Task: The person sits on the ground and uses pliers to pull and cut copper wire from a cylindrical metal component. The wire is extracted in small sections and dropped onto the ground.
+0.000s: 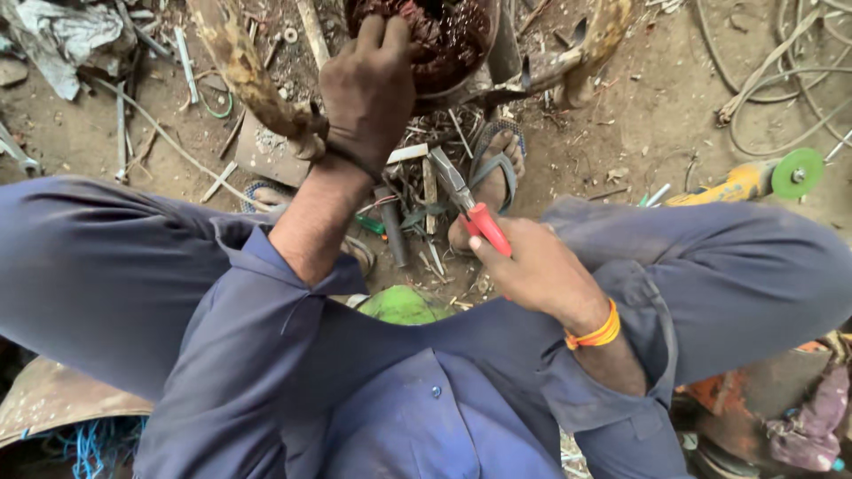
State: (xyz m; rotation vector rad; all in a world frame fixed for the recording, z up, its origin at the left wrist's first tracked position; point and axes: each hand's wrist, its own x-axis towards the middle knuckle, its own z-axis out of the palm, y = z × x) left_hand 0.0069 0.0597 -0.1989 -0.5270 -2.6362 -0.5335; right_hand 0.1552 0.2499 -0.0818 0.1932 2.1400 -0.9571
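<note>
A person's left hand [368, 89] rests on a round metal casing filled with reddish-brown copper wire [439, 40]; just below it, the right hand [532, 266] grips red-handled pliers [470, 208].

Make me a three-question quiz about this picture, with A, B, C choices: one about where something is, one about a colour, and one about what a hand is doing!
1. Where is the angle grinder?
A. on the ground at the right
B. on the person's lap
C. in the left hand

2. What colour are the pliers' handles?
A. blue
B. red
C. white

3. What is the left hand doing?
A. hanging free
B. gripping the coppery wire bundle
C. holding a cup

Answers:
1 A, it lies on the dirt.
2 B, red shows above the right hand.
3 B, its fingers curl over the bundle.
</note>
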